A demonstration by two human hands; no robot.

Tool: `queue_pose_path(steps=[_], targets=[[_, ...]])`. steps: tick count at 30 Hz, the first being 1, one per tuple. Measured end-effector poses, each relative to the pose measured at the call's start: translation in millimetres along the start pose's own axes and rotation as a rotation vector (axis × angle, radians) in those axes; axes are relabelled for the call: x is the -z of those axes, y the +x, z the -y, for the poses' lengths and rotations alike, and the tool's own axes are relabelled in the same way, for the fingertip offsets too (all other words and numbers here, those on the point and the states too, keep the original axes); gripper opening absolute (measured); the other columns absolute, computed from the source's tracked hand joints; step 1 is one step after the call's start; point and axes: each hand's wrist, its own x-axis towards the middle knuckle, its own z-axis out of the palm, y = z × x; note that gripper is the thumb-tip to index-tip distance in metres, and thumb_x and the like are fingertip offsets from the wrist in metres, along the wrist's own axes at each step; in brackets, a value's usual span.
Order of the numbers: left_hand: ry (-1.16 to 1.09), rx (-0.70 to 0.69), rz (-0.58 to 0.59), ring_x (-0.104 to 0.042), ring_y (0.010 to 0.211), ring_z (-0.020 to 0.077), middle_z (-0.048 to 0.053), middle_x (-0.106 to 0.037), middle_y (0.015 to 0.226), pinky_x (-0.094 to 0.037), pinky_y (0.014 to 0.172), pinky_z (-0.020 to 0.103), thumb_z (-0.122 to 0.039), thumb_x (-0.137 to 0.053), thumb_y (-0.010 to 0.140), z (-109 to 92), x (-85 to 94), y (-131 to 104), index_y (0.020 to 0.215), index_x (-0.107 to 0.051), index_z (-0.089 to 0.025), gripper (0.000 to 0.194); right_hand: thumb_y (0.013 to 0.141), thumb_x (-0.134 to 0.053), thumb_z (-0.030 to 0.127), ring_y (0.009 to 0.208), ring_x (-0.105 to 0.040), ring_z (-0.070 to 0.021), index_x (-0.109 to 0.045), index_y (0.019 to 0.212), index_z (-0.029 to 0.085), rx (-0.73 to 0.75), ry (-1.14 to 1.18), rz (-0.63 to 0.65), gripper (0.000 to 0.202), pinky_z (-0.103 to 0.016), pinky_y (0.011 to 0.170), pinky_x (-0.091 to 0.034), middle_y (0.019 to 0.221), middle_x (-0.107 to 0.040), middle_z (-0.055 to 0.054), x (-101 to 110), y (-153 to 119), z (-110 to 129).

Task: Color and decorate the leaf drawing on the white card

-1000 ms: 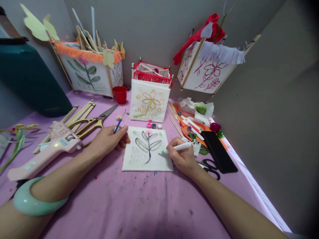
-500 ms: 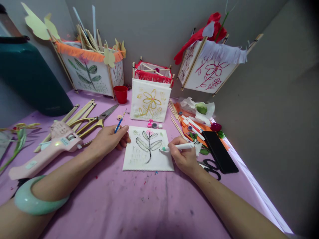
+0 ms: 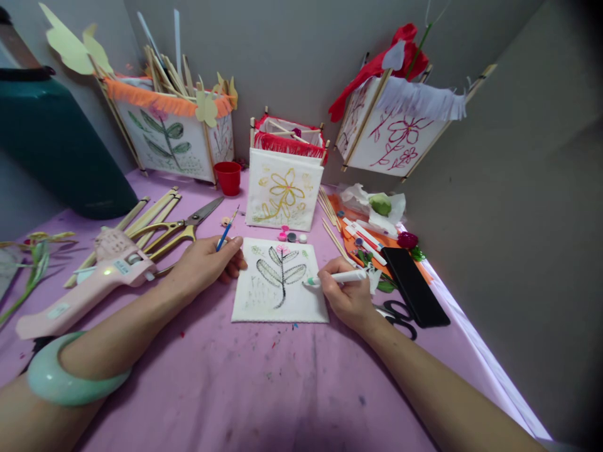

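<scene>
A square white panel point(image 3: 245, 301) lies flat before me, bearing a drawn plant with a dark stem, green leaves and a pink flower. My right hand point(image 3: 347, 295) grips a white marker point(image 3: 346, 276) with a green end, its tip at the panel's right side beside a leaf. At the left edge of the panel, my left hand point(image 3: 207, 263) steadies it with the fingertips. A blue paintbrush point(image 3: 227, 231) is tucked in that same hand, bristles pointing up. Small paint pots point(image 3: 292, 238) in pink, grey and white stand just behind the panel.
On the left lie a pink glue gun point(image 3: 98, 289), gold-handled scissors point(image 3: 188, 226) and wooden sticks. A red cup point(image 3: 228, 177) and decorated lanterns point(image 3: 292, 188) stand at the back. To the right are a black phone point(image 3: 415, 285), black-handled scissors point(image 3: 400, 317) and more markers point(image 3: 365, 238).
The marker has shifted very slightly at the panel's right side. My left hand, the paintbrush and the panel look almost unmoved.
</scene>
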Motion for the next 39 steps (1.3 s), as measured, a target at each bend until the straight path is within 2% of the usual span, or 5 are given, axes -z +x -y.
queue_pose_path(steps=[4,21,25,31,39], targets=[[0.001,-0.002,0.0,-0.057,0.054,0.0134,0.009,-0.068,0.07,-0.045,0.046,0.024,-0.055,-0.049,0.078,-1,0.1,0,0.069,-0.058,-0.014,0.042,0.083,-0.05,0.019,0.052,-0.046,-0.0091,-0.051,0.068,0.019,-0.024,0.02,-0.025,0.014,-0.022,0.049,-0.034,0.057,-0.049,0.004,0,-1,1],[-0.003,0.013,-0.014,-0.057,0.053,0.0136,0.008,-0.068,0.069,-0.045,0.045,0.024,-0.054,-0.051,0.076,-4,-0.6,-2,0.067,-0.057,-0.015,0.041,0.081,-0.051,0.018,0.051,-0.043,-0.0091,-0.05,0.069,0.019,-0.049,0.103,0.074,0.012,-0.022,0.048,-0.033,0.057,-0.047,0.004,-5,-1,2],[-0.006,0.002,-0.009,-0.057,0.053,0.0139,0.007,-0.068,0.068,-0.044,0.046,0.024,-0.054,-0.051,0.075,-5,-0.8,-3,0.066,-0.059,-0.016,0.04,0.081,-0.051,0.02,0.051,-0.044,-0.0091,-0.052,0.069,0.019,-0.067,0.105,0.034,0.012,-0.022,0.049,-0.034,0.059,-0.049,0.004,-5,3,3],[-0.005,0.002,-0.016,-0.058,0.051,0.0139,0.007,-0.069,0.067,-0.043,0.046,0.024,-0.053,-0.052,0.074,-3,0.4,-2,0.066,-0.06,-0.017,0.038,0.079,-0.05,0.019,0.049,-0.043,-0.0098,-0.05,0.061,0.019,-0.114,0.097,-0.132,0.018,-0.022,0.048,-0.035,0.053,-0.047,0.004,4,4,1],[-0.009,-0.001,-0.015,-0.057,0.051,0.0136,0.008,-0.069,0.067,-0.044,0.046,0.024,-0.055,-0.053,0.073,-6,-0.4,-3,0.066,-0.059,-0.015,0.041,0.078,-0.051,0.017,0.05,-0.044,-0.0096,-0.05,0.062,0.018,-0.079,0.086,-0.063,0.017,-0.022,0.048,-0.035,0.054,-0.047,0.004,2,-2,1]])
